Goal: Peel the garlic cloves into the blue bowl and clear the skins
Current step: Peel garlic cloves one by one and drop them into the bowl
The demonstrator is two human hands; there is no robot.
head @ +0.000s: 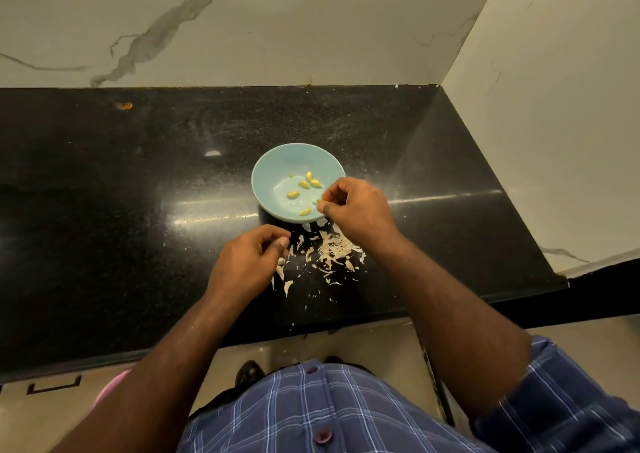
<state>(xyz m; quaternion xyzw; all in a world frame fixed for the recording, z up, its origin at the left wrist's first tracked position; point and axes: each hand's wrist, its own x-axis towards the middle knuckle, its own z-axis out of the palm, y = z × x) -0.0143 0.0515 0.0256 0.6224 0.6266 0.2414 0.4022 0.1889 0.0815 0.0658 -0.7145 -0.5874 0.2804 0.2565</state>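
Observation:
The blue bowl (277, 161) stands on the black counter and holds several peeled yellow garlic cloves (304, 184). My right hand (360, 210) hovers over the bowl's near right rim, its fingertips pinching a small pale clove (316, 202). A heap of papery garlic skins (334, 248) lies on the counter just in front of the bowl, partly under my right wrist. My left hand (247, 263) is to the left of the skins, fingers curled with the thumb against the forefinger. I cannot make out whether it holds a piece of skin.
The black granite counter (138, 192) meets marble walls at the back and right. Its front edge (242, 340) runs just before my checked shirt. Stray skin bits (287, 286) are scattered toward that edge. An orange speck (124, 106) lies far back left.

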